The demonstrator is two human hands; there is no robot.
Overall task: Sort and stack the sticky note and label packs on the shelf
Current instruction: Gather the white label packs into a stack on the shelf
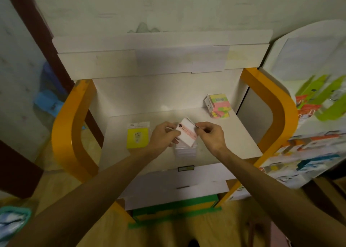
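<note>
While both hands meet over the middle of the white shelf (234, 134), head view only:

left hand (163, 135): fingers curled round the left edge of the white label pack (187, 134), thumb on top, near the pack's lower left corner. Other fingertips are under the pack, hidden.

right hand (212, 134): thumb and forefinger pinch the pack's upper right edge; remaining fingers curled in toward the palm. Whether it pinches the pack itself or a loose flap of wrapper, cannot tell.

white label pack: held tilted, just above the shelf, pink printed band across its face, dark round mark at top left corner. Print too blurred to read.

clear stack (185, 150): pale transparent packs on the shelf directly under the held pack, partly covered by it and by both hands. Count unclear.

yellow pack (137, 135): flat on the shelf, left of the left hand, apart from it. "2207" just legible.

multicolour pack pile (218, 105): pink, green and yellow, back right of the shelf, well apart from the hands. Lower packs lie askew.

arms: both forearms bare, coming in from the bottom corners, converging on the pack; wrists near level, elbows cut off by the frame.

orange side frames (63, 129): flank the shelf left and right.

lower shelf front: small dark label strip, unreadable.
</note>
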